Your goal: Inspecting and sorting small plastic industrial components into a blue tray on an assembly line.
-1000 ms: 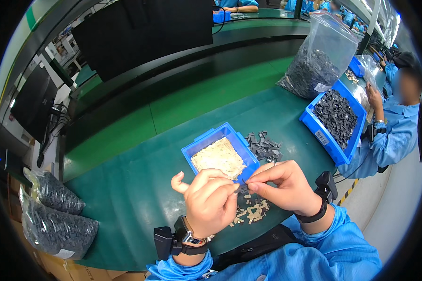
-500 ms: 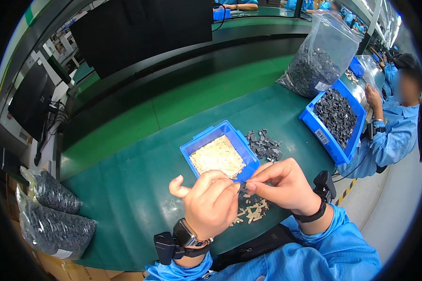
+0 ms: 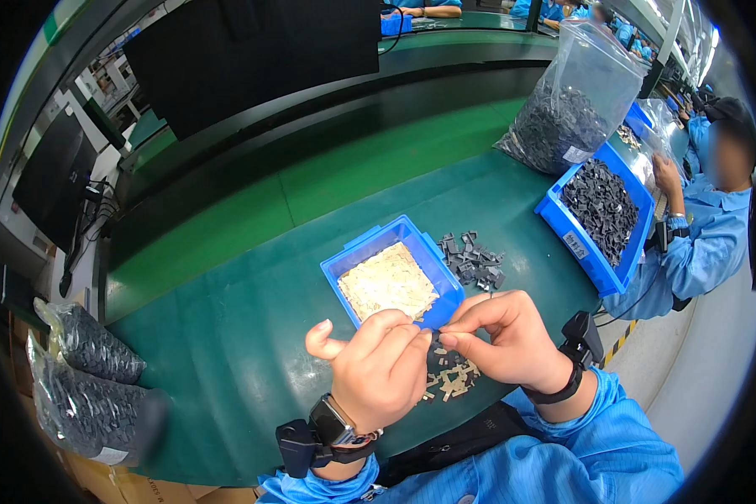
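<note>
My left hand (image 3: 380,365) and my right hand (image 3: 510,343) meet at their fingertips, just off the near corner of a small blue bin (image 3: 442,307). Each pinches with thumb and forefinger; whatever lies between them is tiny and mostly covered by the fingers. My left thumb or an outer finger sticks out to the left. Thin, pale yellow pieces (image 3: 388,281) fill much of the bin. Beside its right wall lies a heap of small black plastic parts (image 3: 472,260). Under and between my hands, small brass-coloured pieces (image 3: 455,382) are scattered on the green table.
A larger blue bin (image 3: 595,270) full of black parts stands to the right, with a clear bag (image 3: 563,122) of black parts behind it. Two more filled bags (image 3: 92,407) lie at the left edge. A co-worker (image 3: 706,239) sits at the right.
Hardly anything differs. My hands stay pinched together at nearly the same spot, with only slight finger shifts.
</note>
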`<state>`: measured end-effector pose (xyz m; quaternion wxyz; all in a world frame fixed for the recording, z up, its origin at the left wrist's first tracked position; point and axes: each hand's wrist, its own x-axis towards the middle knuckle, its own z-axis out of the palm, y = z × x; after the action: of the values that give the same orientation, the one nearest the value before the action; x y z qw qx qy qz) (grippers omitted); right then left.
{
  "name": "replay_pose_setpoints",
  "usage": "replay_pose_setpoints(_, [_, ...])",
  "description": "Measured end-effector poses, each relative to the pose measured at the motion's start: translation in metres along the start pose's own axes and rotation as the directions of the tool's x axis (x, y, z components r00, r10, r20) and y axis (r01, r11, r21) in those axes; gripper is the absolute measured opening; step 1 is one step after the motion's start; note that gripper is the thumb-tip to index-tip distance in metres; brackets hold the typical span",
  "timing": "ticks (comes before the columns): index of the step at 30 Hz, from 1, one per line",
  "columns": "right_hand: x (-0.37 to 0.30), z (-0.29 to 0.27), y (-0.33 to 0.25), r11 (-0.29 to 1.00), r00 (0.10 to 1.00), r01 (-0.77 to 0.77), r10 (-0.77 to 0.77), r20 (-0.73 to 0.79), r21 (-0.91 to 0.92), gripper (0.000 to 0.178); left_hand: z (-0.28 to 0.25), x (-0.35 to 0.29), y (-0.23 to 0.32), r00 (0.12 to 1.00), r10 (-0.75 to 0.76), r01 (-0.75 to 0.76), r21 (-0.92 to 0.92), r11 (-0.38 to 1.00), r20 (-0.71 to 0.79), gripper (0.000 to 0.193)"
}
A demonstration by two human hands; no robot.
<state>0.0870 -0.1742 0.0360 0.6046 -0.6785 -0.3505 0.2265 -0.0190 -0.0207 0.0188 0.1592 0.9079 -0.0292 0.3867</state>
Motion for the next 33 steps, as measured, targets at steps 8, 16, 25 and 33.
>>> replay_pose_setpoints(8, [-0.007,0.003,0.000,0.999,0.997,0.023,-0.020,-0.071,0.041,0.009,0.001,0.003,-0.006,0.998,-0.058,0.061,-0.153,0.986,0.023,0.012])
replay_pose_setpoints(16, [-0.005,-0.018,-0.009,0.977,0.976,0.210,-0.208,0.070,-0.022,0.021,-0.001,0.005,-0.006,0.989,-0.140,0.145,-0.334,0.931,0.041,0.015])
replay_pose_setpoints(25, [0.004,-0.009,-0.005,0.858,0.887,0.450,-0.398,0.232,-0.248,0.026,0.002,0.002,-0.008,0.990,-0.135,0.142,-0.393,0.908,0.046,0.013])
replay_pose_setpoints(33, [0.003,0.016,0.021,0.646,0.825,0.521,-0.548,0.136,-0.557,0.032,0.011,-0.002,-0.009,0.984,-0.175,0.176,-0.231,0.957,0.026,0.010])
